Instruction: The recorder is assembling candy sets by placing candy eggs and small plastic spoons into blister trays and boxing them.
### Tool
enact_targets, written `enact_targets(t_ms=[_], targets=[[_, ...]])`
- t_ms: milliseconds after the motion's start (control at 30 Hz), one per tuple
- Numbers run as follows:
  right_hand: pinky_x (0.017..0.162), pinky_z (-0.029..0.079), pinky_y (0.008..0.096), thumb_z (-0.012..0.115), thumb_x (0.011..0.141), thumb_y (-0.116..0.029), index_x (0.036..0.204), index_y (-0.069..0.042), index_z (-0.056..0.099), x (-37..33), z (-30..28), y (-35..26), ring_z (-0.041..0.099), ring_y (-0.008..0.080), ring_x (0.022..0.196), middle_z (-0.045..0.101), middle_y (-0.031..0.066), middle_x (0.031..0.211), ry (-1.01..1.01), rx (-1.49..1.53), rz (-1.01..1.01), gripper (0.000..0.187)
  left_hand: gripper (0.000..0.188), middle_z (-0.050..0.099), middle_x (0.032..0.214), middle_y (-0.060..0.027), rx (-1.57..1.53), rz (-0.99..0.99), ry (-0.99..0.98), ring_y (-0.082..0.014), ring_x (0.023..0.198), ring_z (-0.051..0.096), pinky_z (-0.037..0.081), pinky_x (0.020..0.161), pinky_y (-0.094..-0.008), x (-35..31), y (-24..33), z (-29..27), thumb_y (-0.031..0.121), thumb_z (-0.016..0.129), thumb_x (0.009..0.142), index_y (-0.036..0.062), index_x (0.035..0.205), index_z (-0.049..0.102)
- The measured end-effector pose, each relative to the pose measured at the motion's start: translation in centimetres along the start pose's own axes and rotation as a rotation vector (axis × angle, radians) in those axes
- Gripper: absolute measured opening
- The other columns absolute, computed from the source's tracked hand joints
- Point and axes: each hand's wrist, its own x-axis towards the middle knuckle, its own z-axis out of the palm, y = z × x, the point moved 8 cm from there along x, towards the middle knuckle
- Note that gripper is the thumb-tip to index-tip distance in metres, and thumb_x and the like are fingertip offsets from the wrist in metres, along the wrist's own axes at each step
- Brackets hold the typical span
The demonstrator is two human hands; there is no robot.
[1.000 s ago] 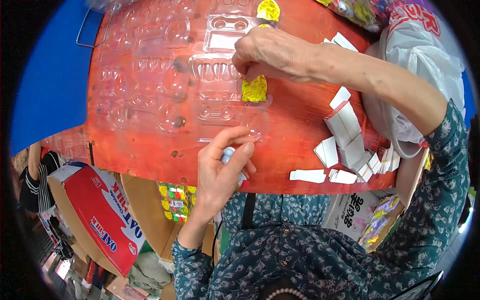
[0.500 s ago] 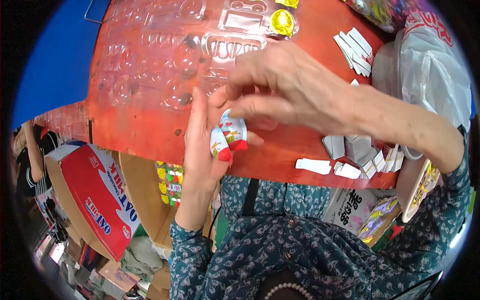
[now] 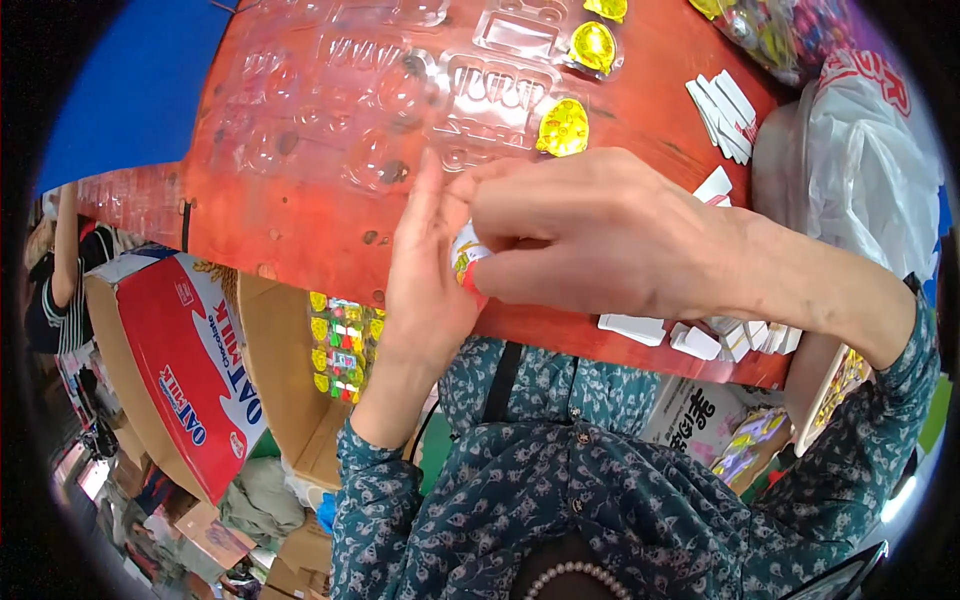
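One white-and-red item (image 3: 466, 256) is clasped in left hand (image 3: 430, 275); right hand (image 3: 610, 235) curls over, fingers' pinch hidden.

The red table (image 3: 300, 235) adjoins a flat blue surface (image 3: 130, 110); a large cardboard box (image 3: 190, 370) stands near the table, and a bright light (image 3: 899, 499) shows beyond it.
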Motion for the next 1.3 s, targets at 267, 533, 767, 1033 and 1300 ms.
enact_targets(t_ms=[267,533,767,1033,1300], targets=[[0.055,0.042,0.0245,0.062,0.081,-0.004,0.083,0.002,0.059,0.0,-3.4,2.7,0.054,0.0111,0.062,0.055,0.0071,0.068,0.302,0.059,-0.037,0.008,0.035,0.064,0.088,-0.0162,-0.015,0.009,-0.092,-0.0161,0.061,0.061,0.050,0.052,-0.0248,0.0,0.5,-1.6,0.026,0.042,0.097,0.0006,0.119,0.049],[0.059,0.044,0.0331,0.060,0.078,-0.004,0.084,0.003,0.056,-0.1,-3.0,3.4,0.055,0.0240,0.064,0.054,0.0129,0.068,0.206,-0.005,0.009,0.010,0.035,0.064,0.085,-0.0147,0.066,-0.057,-0.064,-0.0126,0.061,0.061,0.050,0.051,-0.0232,0.0,-0.6,-2.2,0.030,0.045,0.096,0.0004,0.113,0.051],[0.066,0.046,0.0416,0.060,0.068,-0.006,0.086,0.000,0.055,0.3,-1.0,0.2,0.058,0.0333,0.077,0.058,0.0147,0.073,0.019,-0.361,-0.279,0.020,0.020,0.064,0.082,-0.0066,0.619,0.131,0.033,-0.0119,0.065,0.062,0.051,0.056,-0.0220,-0.9,1.1,-0.8,0.005,0.061,0.085,-0.0031,0.102,0.058],[0.067,0.046,0.0432,0.062,0.079,-0.007,0.078,0.007,0.058,-1.4,-1.0,6.4,0.060,0.0368,0.080,0.058,0.0234,0.074,-0.010,0.044,0.502,0.014,0.014,0.064,0.090,-0.0125,0.314,0.218,0.169,-0.0187,0.074,0.066,0.058,0.063,-0.0299,-0.8,0.7,-2.2,0.004,0.059,0.086,-0.0021,0.098,0.054],[0.068,0.043,0.0410,0.056,0.075,-0.004,0.077,0.001,0.049,-1.0,-2.7,6.2,0.054,0.0366,0.077,0.052,0.0189,0.072,0.114,-0.324,-0.066,0.009,0.014,0.064,0.092,-0.0160,0.405,-0.059,0.101,-0.0194,0.071,0.065,0.055,0.063,-0.0307,-3.3,-3.7,-3.1,0.010,0.052,0.091,-0.0031,0.096,0.053]])
